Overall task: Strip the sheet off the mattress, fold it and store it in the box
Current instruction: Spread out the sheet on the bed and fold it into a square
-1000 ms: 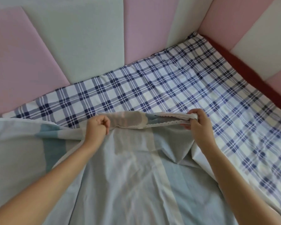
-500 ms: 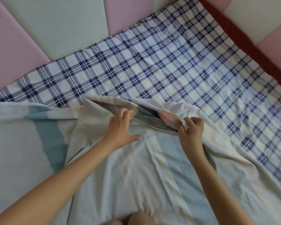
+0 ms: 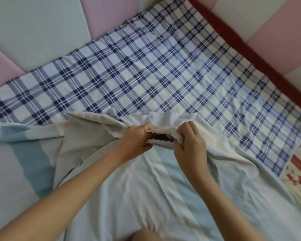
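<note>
A pale blue striped sheet (image 3: 125, 185) lies folded back over the near half of the bed, its edge bunched in the middle. My left hand (image 3: 135, 141), with a ring on one finger, grips that bunched hem from the left. My right hand (image 3: 189, 140) pinches the same hem from the right, a hand's width away. Between the two hands the hem gapes open on a dark gap. Beyond them the blue-and-white checked cover (image 3: 155, 70) lies flat over the far half of the mattress. No box is in view.
Padded pink and pale green wall panels (image 3: 42, 32) close in the bed at the back and right. A dark red edge (image 3: 247, 49) runs along the right side. A floral fabric (image 3: 299, 164) shows at the right edge. A knee (image 3: 146, 235) is at the bottom.
My left hand has gone from lying flat on the sheet to gripping the hem close to my right hand. The view has tilted down and the sheet's edge has bunched up more.
</note>
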`<action>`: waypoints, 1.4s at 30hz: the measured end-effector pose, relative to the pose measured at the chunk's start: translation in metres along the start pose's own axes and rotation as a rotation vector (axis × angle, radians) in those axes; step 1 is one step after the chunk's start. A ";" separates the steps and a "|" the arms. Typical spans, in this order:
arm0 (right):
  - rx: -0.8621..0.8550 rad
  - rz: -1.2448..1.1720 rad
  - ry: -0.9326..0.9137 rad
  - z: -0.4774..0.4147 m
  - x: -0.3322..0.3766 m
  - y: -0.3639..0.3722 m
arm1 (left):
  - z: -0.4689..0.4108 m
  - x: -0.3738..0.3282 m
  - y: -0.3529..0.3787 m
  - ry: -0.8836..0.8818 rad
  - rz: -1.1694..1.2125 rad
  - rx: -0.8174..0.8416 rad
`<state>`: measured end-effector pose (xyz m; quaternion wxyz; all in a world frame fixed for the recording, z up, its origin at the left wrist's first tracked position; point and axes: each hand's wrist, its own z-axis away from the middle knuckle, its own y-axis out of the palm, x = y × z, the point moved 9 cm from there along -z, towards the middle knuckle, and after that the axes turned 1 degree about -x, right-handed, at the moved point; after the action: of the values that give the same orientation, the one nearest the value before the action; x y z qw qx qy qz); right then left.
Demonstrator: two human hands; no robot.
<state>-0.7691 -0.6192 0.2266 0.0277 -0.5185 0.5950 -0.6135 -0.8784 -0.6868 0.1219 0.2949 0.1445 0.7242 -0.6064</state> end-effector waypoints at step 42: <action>0.003 0.331 0.832 0.019 -0.431 0.018 | -0.067 0.038 0.223 0.112 -0.613 0.540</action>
<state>-0.5676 -0.3570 -0.0517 -0.1154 -0.1252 0.6298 -0.7578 -0.7988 -0.5783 -0.0716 0.0121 0.0268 0.5634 -0.8256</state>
